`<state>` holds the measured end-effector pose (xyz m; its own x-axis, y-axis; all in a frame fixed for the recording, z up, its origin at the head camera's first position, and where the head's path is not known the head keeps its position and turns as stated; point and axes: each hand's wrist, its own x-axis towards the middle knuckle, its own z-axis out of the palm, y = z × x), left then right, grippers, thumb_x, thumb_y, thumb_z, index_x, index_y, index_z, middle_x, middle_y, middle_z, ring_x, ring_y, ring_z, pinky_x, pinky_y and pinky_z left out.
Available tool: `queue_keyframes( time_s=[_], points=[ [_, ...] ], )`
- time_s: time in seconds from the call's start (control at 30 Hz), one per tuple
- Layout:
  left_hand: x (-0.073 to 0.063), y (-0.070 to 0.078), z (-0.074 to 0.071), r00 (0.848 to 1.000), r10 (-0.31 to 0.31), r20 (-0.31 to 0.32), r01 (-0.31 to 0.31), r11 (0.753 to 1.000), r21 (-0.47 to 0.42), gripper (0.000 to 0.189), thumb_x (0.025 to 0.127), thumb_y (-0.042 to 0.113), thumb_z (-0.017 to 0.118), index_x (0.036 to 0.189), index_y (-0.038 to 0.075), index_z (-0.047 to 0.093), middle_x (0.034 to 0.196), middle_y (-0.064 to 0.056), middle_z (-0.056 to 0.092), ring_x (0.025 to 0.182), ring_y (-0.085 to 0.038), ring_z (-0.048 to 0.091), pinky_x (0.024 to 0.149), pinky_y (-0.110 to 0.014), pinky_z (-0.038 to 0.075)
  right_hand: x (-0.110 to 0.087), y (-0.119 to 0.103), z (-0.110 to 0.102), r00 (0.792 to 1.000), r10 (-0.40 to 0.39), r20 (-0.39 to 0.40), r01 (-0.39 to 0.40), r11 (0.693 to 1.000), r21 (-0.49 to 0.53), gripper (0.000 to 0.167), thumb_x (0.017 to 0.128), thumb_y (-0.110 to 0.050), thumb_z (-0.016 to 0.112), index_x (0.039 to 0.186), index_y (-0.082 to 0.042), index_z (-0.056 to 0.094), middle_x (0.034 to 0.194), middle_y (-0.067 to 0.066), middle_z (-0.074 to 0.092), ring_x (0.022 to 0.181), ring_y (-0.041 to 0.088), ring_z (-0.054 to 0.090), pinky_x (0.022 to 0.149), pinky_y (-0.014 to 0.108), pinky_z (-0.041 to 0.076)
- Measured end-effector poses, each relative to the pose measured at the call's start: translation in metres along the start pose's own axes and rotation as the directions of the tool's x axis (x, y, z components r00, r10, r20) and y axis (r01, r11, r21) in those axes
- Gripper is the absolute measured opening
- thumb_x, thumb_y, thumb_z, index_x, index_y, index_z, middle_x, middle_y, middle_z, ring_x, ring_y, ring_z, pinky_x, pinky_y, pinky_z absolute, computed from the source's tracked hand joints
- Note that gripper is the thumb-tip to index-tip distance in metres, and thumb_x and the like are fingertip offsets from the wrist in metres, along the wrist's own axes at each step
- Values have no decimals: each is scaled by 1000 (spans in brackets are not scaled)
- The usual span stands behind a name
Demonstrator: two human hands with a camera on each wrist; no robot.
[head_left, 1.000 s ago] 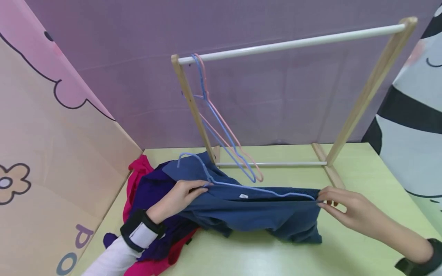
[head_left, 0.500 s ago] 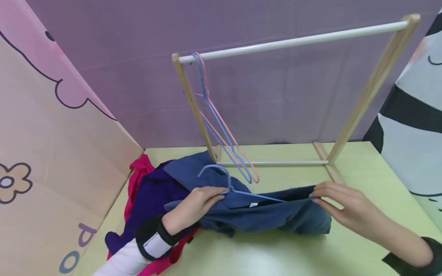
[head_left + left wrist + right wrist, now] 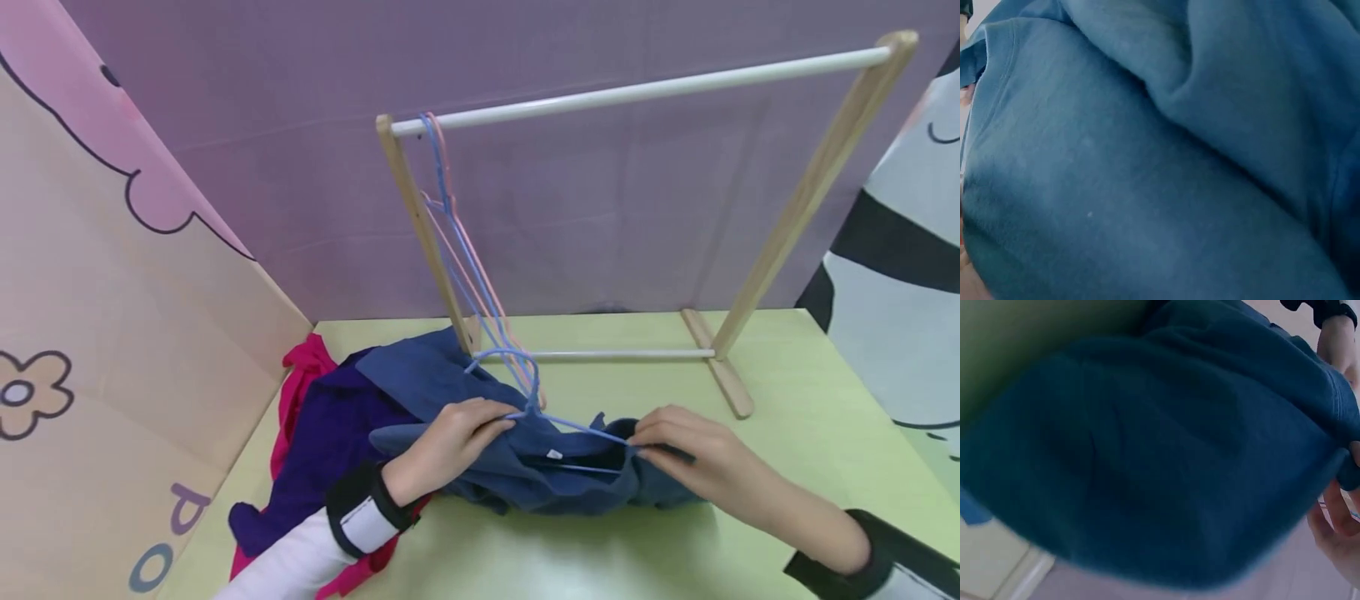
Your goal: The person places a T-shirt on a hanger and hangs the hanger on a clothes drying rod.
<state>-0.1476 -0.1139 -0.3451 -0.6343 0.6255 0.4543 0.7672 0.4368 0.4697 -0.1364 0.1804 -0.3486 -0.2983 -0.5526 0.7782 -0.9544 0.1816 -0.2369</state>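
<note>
In the head view, a dark blue shirt (image 3: 525, 479) lies bunched on the table, a small white tag at its opening. My left hand (image 3: 453, 442) pinches a light blue clothes hanger (image 3: 576, 425) just under its hook. Part of the hanger sits inside the shirt's opening. At that opening's right side, my right hand (image 3: 701, 458) pinches the fabric edge, right at the hanger's arm. Blue cloth fills most of the left wrist view. In the right wrist view, the right hand's fingers (image 3: 1332, 519) show at the shirt's edge.
A wooden rack with a white rail (image 3: 637, 92) stands behind the shirt. From the rail's left end hang a blue hanger (image 3: 437, 162) and a pink hanger (image 3: 480, 275). Purple cloth (image 3: 318, 450) and red cloth (image 3: 307, 357) lie piled at left.
The left hand has carried the hanger rightward. My right hand has come left with the shirt's edge, so the shirt is more bunched. The hangers on the rail have swung slightly.
</note>
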Motion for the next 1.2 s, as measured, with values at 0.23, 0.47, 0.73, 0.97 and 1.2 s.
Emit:
queue_keyframes(
  time_s=[0.23,0.47,0.73,0.97,1.2],
  points=[
    [4,5,5,1000,25,-10,-25,999,-32,18,89,10,52,102,4,63,92,-4,64,80,-7,57,67,-15,44,-11,5,9,995,99,-16,-98,994,53,29,84,-20,59,102,2,62,99,10,61,89,8,56,75,12,43],
    [7,7,11,999,35,-28,-37,998,-41,18,88,10,53,101,3,64,91,-5,65,80,-8,57,68,-13,43,-18,2,8,926,376,-36,-378,924,-65,43,59,9,74,98,-6,66,88,1,63,74,2,57,66,9,43],
    [6,7,11,999,-34,-25,31,994,-104,21,89,14,52,103,4,63,94,-5,64,81,-7,58,67,-15,44,-27,-2,0,858,513,22,-512,859,-26,22,71,6,67,87,-9,66,81,-5,65,71,-1,56,61,11,43],
    [5,5,8,999,-38,-15,36,994,-104,22,89,15,52,104,5,63,95,-4,65,82,-7,58,68,-16,45,-37,-6,-18,820,571,23,-572,820,8,25,73,8,64,89,-11,66,82,-11,62,65,0,54,55,14,41],
    [6,6,7,1000,-1,-19,0,998,-68,20,87,16,56,102,7,64,87,-1,62,70,-4,48,59,-14,39,-48,-10,-39,787,609,98,-614,789,33,27,76,8,61,93,-13,65,85,-11,62,70,0,55,58,14,43]
  ],
)
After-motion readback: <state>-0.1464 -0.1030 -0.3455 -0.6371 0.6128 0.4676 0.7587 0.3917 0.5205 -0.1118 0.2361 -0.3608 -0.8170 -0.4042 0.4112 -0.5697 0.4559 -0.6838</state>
